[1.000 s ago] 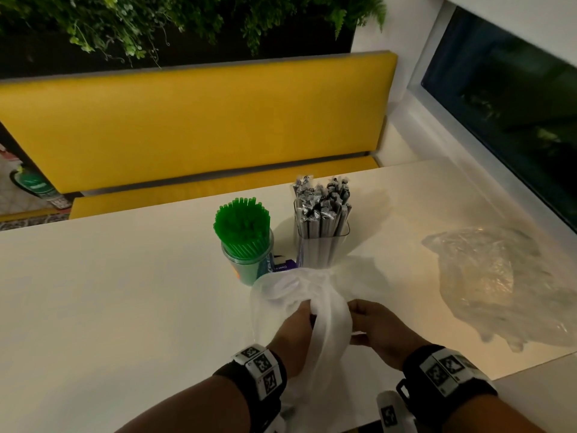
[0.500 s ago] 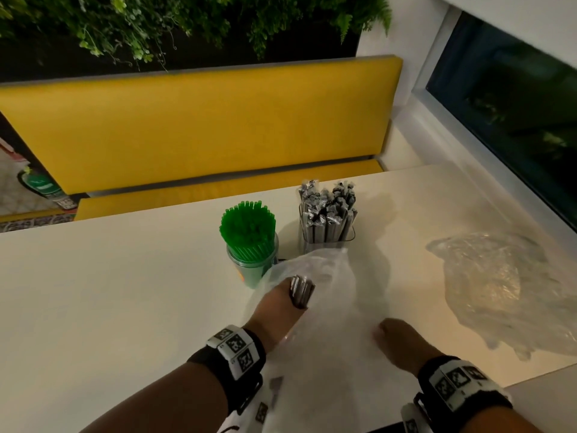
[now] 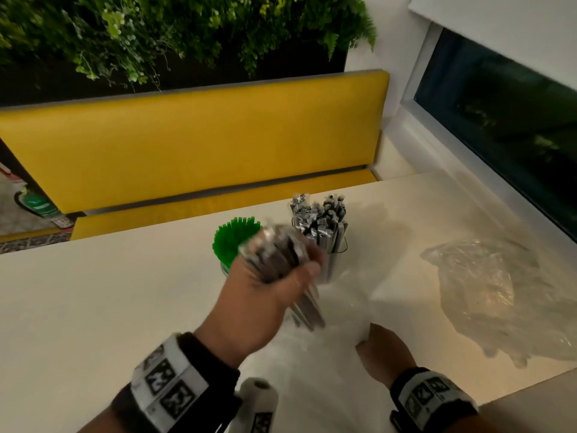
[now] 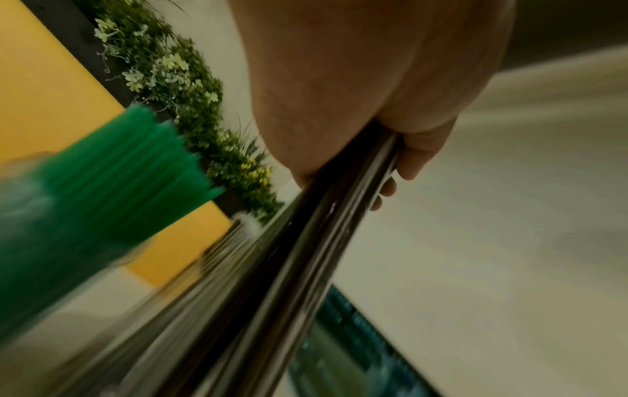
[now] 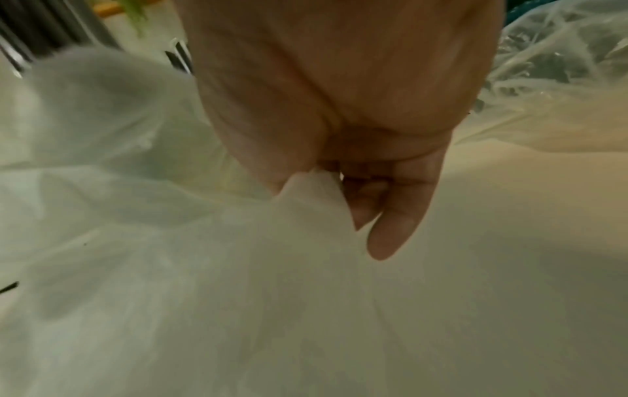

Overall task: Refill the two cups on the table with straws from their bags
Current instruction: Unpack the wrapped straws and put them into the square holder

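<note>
My left hand (image 3: 281, 270) grips a blurred bundle of wrapped dark straws (image 3: 292, 276), lifted just in front of the two cups. The same bundle (image 4: 278, 268) runs diagonally through the left wrist view under my fingers (image 4: 390, 185). One cup holds green straws (image 3: 232, 237), also seen close up as green straws (image 4: 102, 193). To its right the clear cup (image 3: 335, 257) is packed with wrapped dark straws (image 3: 318, 217). My right hand (image 3: 374, 342) pinches the thin white bag (image 5: 170, 241) lying on the table; the white bag (image 3: 327, 339) looks faint from the head.
A crumpled clear plastic bag (image 3: 493, 295) lies on the white table (image 3: 93, 292) to the right, near the window (image 3: 499, 120). A yellow bench (image 3: 187, 145) runs behind the table, with plants (image 3: 156, 32) above it.
My left hand has come up out of the white bag with a bundle of wrapped straws and risen toward the cups. The right hand has moved right and pulls the bag flat.
</note>
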Tool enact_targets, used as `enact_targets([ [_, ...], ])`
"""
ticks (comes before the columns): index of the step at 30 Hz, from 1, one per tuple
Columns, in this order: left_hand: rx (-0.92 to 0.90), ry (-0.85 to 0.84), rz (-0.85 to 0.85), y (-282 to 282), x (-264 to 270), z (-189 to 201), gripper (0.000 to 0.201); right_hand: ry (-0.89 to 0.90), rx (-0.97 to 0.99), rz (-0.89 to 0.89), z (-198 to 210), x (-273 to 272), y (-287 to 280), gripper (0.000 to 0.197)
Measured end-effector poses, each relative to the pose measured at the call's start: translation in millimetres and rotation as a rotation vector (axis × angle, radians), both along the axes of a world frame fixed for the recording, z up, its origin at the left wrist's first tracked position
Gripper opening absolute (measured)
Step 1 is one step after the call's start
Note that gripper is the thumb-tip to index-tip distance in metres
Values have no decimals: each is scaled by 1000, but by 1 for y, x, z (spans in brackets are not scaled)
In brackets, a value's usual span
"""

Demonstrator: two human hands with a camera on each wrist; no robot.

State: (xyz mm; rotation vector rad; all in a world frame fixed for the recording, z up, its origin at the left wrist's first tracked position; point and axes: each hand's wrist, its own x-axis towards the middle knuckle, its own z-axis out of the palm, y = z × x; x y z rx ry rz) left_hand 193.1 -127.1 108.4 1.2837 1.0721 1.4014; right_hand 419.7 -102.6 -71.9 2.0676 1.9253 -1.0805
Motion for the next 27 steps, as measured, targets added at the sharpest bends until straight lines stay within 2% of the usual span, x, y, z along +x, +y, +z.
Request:
enact_targets([
  [3,68,-98,66,17,-4,39,33,-8,-92,-13,14,1,11,20],
  [6,56,-49,120,37,-3,50,33,-138,-182,119,37,18,30,24],
  [7,40,-50,134,43,-2,51,34,-212,-151,175,52,22,36,23],
  [9,6,-57,154,56,1,51,29,-292,70,233,79,24,46,14],
  [10,-8,-50,169,63,4,50,24,-285,220,238,88,18,52,20],
  [12,-42,-48,205,78,11,48,18,-146,487,280,100,-3,64,35],
  [14,-83,-42,244,97,17,42,16,-64,600,353,97,-25,77,39],
  [19,-150,-85,363,138,20,21,20,19,595,327,75,-38,97,22],
  [24,-44,-123,469,155,23,5,22,12,572,360,72,-40,107,19],
  [27,11,-79,479,158,26,-3,11,21,531,381,72,-40,112,20],
])
